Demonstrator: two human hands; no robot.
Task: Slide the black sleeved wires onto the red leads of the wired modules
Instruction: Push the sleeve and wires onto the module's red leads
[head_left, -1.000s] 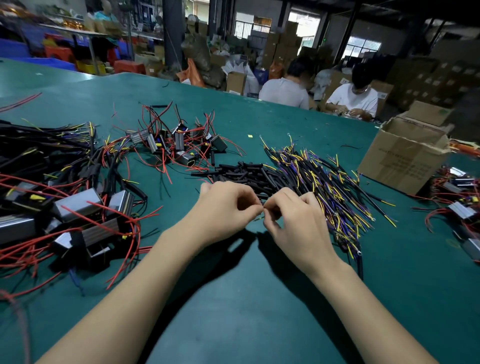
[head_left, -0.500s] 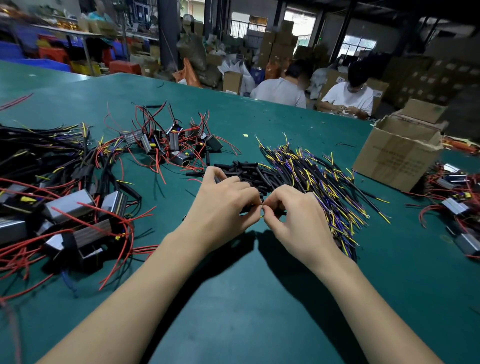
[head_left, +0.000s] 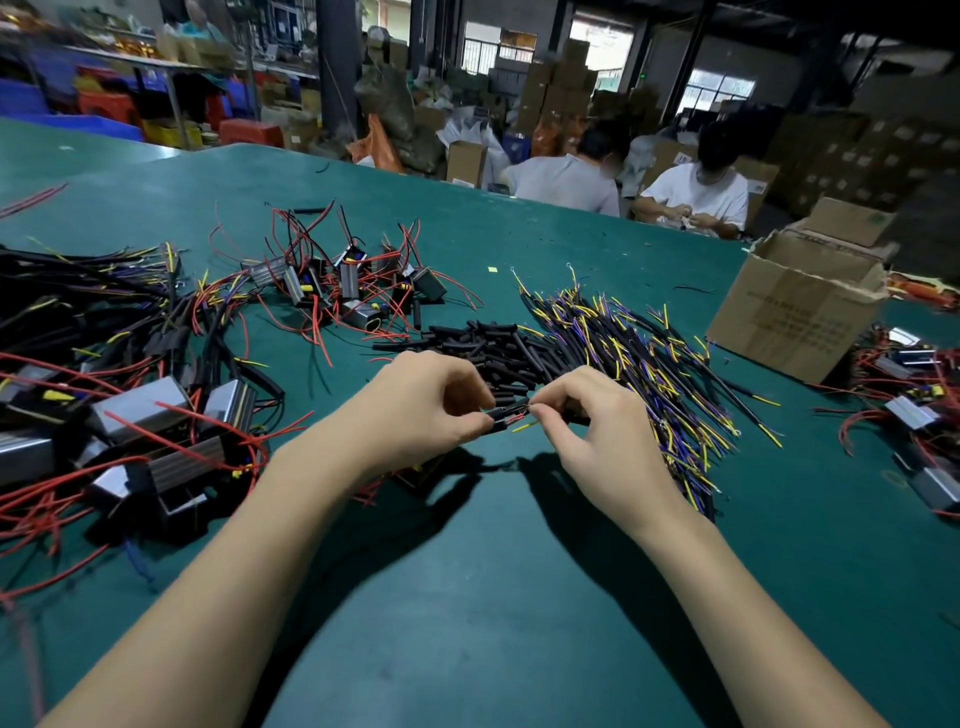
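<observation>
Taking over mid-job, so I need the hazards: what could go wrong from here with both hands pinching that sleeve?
1. The left hand and right hand pinch the black sleeve by the fingertips alone; it could slip.
2. The red lead looks thin and may buckle.
3. The sleeved wire pile close behind could snag.

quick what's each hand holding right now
Left hand: pinching a black sleeve with a red lead at its mouth.
Right hand: pinching the wire ends.

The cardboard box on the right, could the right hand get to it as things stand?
Probably yes. Bare green table lies between the right hand and the cardboard box, with only the wire pile's edge nearby, but the hand is pinching a wire and must let go first.
</observation>
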